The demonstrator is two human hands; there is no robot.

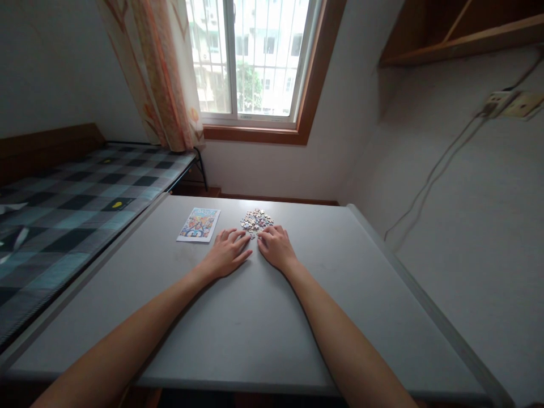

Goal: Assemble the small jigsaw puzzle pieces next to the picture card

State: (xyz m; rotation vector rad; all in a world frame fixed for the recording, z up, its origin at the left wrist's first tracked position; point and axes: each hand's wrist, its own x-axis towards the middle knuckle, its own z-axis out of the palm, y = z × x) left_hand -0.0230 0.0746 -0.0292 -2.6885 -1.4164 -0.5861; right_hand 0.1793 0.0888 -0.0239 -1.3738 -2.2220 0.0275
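A small heap of jigsaw puzzle pieces (256, 219) lies toward the far side of the white table (238, 328). My left hand (229, 252) rests on the tabletop just in front of the heap's left side, fingers spread, holding nothing I can see. On the right, my right hand (276, 247) lies with bent fingers against the near edge of the pile; its fingertips touch the table by a few loose pieces. Whether a piece is under them is hidden. Left of the heap lies a colourful printed picture sheet (199, 225), flat on the table.
A bed with a checked cover (106, 181) stands along the table's left side. Behind the table are a window (250, 62) and a patterned curtain (165, 85). At right, a cable (429, 175) runs down the wall from a socket (497, 103), under a wooden shelf (463, 42).
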